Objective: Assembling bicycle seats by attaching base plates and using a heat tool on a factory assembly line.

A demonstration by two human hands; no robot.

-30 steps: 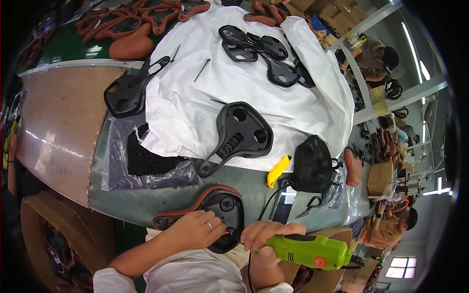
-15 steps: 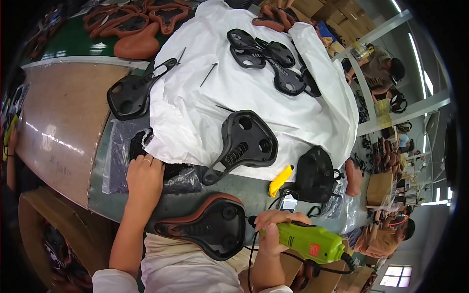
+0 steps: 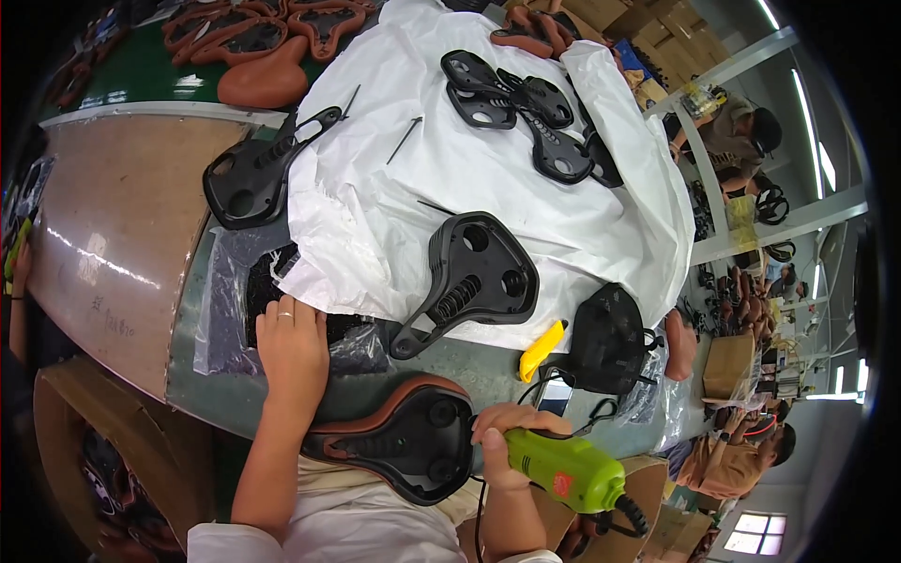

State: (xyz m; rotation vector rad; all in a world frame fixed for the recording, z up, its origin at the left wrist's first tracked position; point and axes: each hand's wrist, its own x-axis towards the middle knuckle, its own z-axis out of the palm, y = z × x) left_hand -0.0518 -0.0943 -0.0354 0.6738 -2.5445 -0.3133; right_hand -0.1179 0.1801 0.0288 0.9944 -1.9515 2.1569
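My left hand [image 3: 293, 342] dips its curled fingertips into an open plastic bag [image 3: 214, 328] of small black pieces [image 3: 266, 296], so what they pinch is hidden. My right hand [image 3: 511, 441] is wrapped around a green electric screwdriver [image 3: 568, 469], its front end pointing left. Just left of that tool, an upturned bicycle saddle [image 3: 404, 446] with a brown rim and black underside rests at the table's near edge, against my body. Beyond it, a stack of black plastic saddle bases [image 3: 483, 272] lies on the white sheet [image 3: 366, 197].
A yellow-handled cutter [image 3: 542, 351], a phone [image 3: 555, 396] and a black mesh piece [image 3: 608, 340] lie on the right. More black saddle bases [image 3: 511, 103] sit farther back, with another [image 3: 249, 178] at left. Brown saddles [image 3: 267, 75] fill the far left. Cardboard boxes [image 3: 103, 441] flank me; co-workers [image 3: 737, 460] sit right.
My left hand has shifted slightly right within the bag. The screwdriver in my right hand has moved a little left and turned, its cord end dropping lower.
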